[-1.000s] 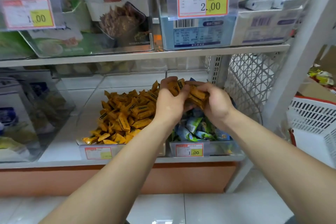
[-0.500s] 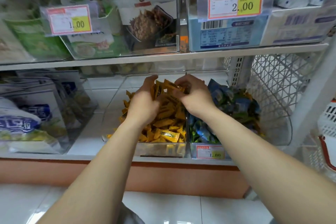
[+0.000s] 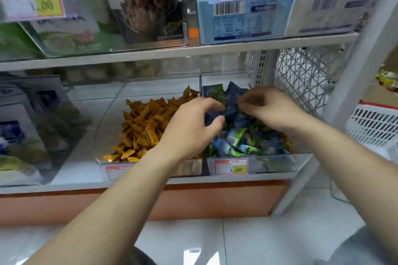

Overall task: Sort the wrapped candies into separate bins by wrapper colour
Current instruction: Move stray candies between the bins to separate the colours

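Two clear bins stand side by side on the lower shelf. The left bin (image 3: 189, 168) holds a heap of orange-wrapped candies (image 3: 146, 127). The right bin (image 3: 271, 163) holds blue and green wrapped candies (image 3: 239, 142), with a bit of orange wrapper (image 3: 286, 144) at its right edge. Both hands are over the right bin's back half. My left hand (image 3: 189, 129) curls thumb and fingers round a dark blue candy (image 3: 210, 115). My right hand (image 3: 271, 109) has its fingers bent down, their tips pinching a blue wrapper (image 3: 231, 103). Neither hand holds any orange candy.
A shelf (image 3: 193, 51) just above carries clear boxes of packets with price tags. A white mesh side panel (image 3: 301, 79) and upright post (image 3: 361, 62) close the right side. A white and red basket (image 3: 374, 127) stands at far right. Packets in a clear bin (image 3: 25, 131) fill the left.
Both hands carried a bunch of orange candies left over the orange bin, then came back right. They now sit in the blue and green candies without the orange ones.
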Tool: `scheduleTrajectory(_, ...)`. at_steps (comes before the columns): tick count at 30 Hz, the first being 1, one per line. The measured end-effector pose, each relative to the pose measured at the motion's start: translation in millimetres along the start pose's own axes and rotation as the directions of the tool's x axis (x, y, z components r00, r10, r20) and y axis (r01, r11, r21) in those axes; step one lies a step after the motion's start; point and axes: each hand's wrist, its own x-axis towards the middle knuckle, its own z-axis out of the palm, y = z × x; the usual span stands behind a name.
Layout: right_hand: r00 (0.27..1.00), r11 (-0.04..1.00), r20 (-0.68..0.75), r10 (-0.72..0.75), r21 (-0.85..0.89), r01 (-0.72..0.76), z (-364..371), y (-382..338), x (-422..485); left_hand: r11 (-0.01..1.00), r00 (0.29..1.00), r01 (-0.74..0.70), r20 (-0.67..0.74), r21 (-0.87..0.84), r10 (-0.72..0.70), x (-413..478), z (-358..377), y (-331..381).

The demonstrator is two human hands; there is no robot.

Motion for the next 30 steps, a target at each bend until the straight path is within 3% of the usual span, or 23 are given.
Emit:
scheduleTrajectory(5,0.991,0.989,0.088,0.104,-0.114,-0.094,-24.7,35.6,-33.6,0.985,0.957,-0.169,0.233,-0.036,0.172,-1.3,56.2,36.4)
scheduleTrajectory(9,0.919,0.961,0.374,0.122,-0.276,-0.015,-26.3,46.8,-49.8,0.943,0.873,-0.291,0.447,0.159,0.194,12.5,74.4,28.7)
scheduleTrajectory(13,0.829,0.933,0.516,0.214,-0.36,-0.017,-16.7,45.7,-47.2,0.879,0.86,-0.361,0.477,0.312,0.184,23.2,70.4,17.0)
scheduleTrajectory(18,0.865,0.92,0.449,0.222,-0.391,-0.033,-16.0,47.4,-33.8,0.904,0.907,-0.306,0.379,0.297,0.182,26.0,63.1,9.1)
scheduleTrajectory(21,0.965,0.924,0.214,0.152,-0.378,-0.062,-19.2,48.4,-24.6,0.923,0.927,-0.262,0.339,0.282,0.159,25.0,65.7,7.8)
scheduleTrajectory(24,0.998,0.872,0.03,0.049,-0.489,-0.028,-20.4,44.3,-17.2,0.941,0.936,-0.225,0.325,0.254,0.136,27.5,68.5,7.3)
scheduleTrajectory(25,1.0,0.854,0.028,-0.003,-0.52,0.017,-19.2,41.5,-15.5,0.942,0.935,-0.223,0.33,0.252,0.133,28.4,69.5,7.4)
scheduleTrajectory(27,0.998,0.908,0.047,-0.038,-0.416,0.054,-15.3,32.8,-15.3,0.944,0.93,-0.224,0.342,0.241,0.133,29.6,70.4,7.5)
scheduleTrajectory(30,0.944,0.971,0.325,0.052,-0.236,0.028,-7.4,29.6,-23.0,0.935,0.926,-0.244,0.348,0.258,0.145,29.1,70.9,7.1)
